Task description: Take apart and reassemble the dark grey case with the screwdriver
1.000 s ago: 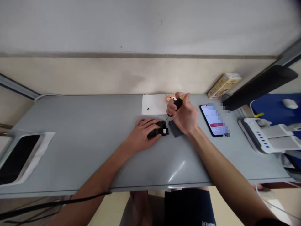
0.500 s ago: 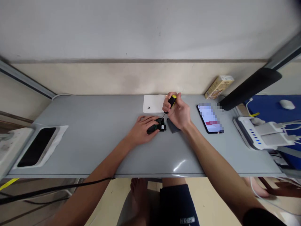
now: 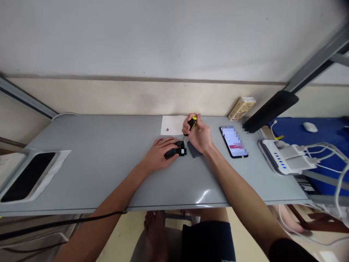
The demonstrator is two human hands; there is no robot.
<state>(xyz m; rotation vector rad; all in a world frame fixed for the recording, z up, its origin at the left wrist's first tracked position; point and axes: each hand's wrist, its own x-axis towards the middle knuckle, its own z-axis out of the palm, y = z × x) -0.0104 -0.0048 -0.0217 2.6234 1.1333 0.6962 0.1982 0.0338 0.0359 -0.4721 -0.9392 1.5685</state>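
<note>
My left hand (image 3: 158, 153) lies over a small black device (image 3: 176, 151) on the grey table (image 3: 109, 160), fingers pressed on it and holding it down. My right hand (image 3: 199, 136) is closed around a black and yellow screwdriver (image 3: 191, 125), whose thin tip points down onto the device's right end. A dark grey flat piece (image 3: 194, 151) lies just right of the device, partly under my right hand. A white sheet of paper (image 3: 171, 124) with two tiny dark screws (image 3: 167, 129) lies behind the device.
A lit phone (image 3: 233, 142) lies right of my right hand. A small cardboard box (image 3: 241, 108) stands by the wall, beside a black lamp head (image 3: 269, 111). A white charger hub with cables (image 3: 283, 158) sits far right. A dark tray (image 3: 27, 176) rests at the left edge.
The camera has drifted, shifting the scene left and slightly down. My hands keep their grips; the screwdriver stays on the device, turned a little in my fingers.
</note>
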